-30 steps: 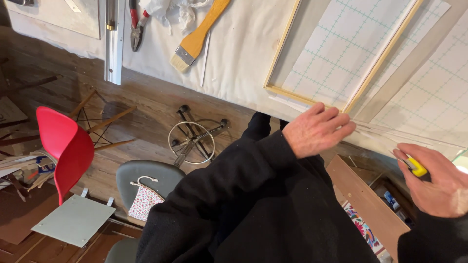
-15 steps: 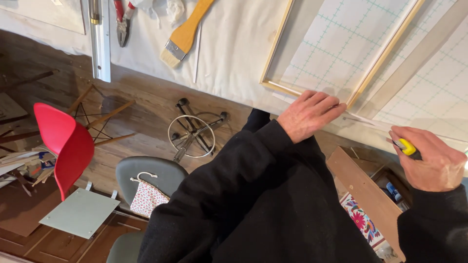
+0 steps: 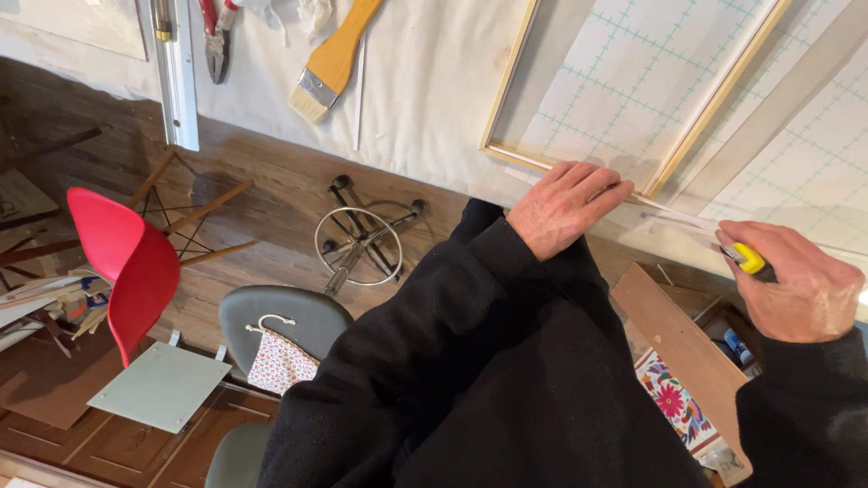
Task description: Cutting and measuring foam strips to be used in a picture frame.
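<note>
Knife (image 3: 749,260): yellow-handled, at counter (image 3: 434,99) edge beside wooden frame (image 3: 506,90).
Right hand (image 3: 800,285): fist closed around knife.
Left hand (image 3: 565,203): flat, fingers together, pressing frame's lower rail.

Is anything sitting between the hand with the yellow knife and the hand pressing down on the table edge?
Nothing visible. Between the right hand holding the yellow knife and the left hand lies only the bare pale strip along the table's edge, beside the wooden frame.

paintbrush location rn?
Head view, upper left of centre: the paintbrush lies on the white cloth, right of the pliers, left of the wooden frame.
</note>
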